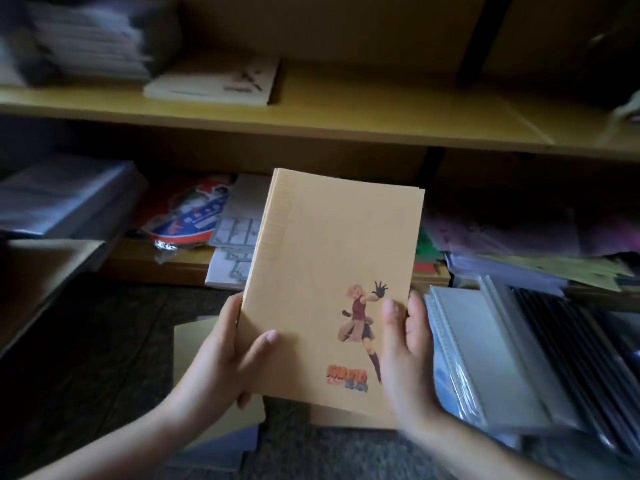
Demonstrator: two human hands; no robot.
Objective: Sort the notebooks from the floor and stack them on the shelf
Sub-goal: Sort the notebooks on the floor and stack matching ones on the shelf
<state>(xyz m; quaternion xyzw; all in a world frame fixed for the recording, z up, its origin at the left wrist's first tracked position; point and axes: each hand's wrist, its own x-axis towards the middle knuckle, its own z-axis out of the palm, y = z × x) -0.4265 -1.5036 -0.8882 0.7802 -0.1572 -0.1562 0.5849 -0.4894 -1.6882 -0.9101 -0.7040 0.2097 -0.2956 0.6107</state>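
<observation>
Fingers (231, 308) of left hand (225, 356) and right hand (406, 358) gripping tan notebook (322, 265), NARUTO logo (347, 375)

2 hands (225, 358) (407, 351); 1 tan notebook (332, 271) held; 1 pale notebook (214, 83) on shelf (346, 116).

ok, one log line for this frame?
held: tan notebook | left hand: grips left edge | right hand: grips right edge | shelf: not yet placed
</observation>
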